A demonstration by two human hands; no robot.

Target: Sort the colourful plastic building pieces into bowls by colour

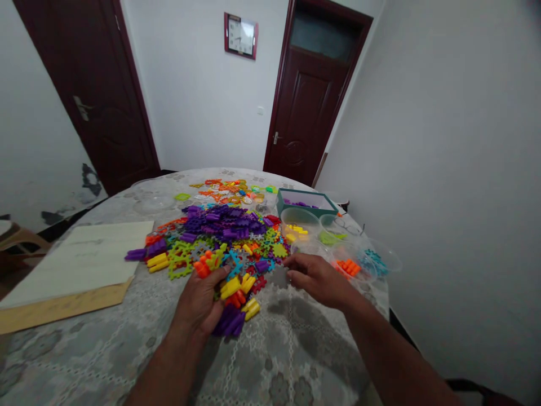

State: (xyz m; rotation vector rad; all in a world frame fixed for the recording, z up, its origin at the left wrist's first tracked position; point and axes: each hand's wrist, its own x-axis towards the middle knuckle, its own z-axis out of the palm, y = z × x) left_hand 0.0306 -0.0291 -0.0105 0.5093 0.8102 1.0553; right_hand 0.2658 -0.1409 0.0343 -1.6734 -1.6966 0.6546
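My left hand (198,304) is closed around a bunch of plastic building pieces, among them an orange piece (203,264) and a lime piece (217,257). Yellow pieces (230,287) and a purple piece (229,321) sit by its fingertips; which of these it grips and which lie on the table I cannot tell. At the right edge of the heap, my right hand (315,277) has its fingers bent and drawn together, low over the tablecloth. Anything small between them is hidden. The mixed heap, topped by purple pieces (226,221), lies just beyond both hands.
Clear plastic bowls stand right of the heap, with yellow pieces (297,231), orange pieces (349,267) and teal pieces (374,261). Behind them is a green-edged box (306,198) holding purple pieces. A large pale board (80,254) lies at left. More orange pieces (220,192) are at the back.
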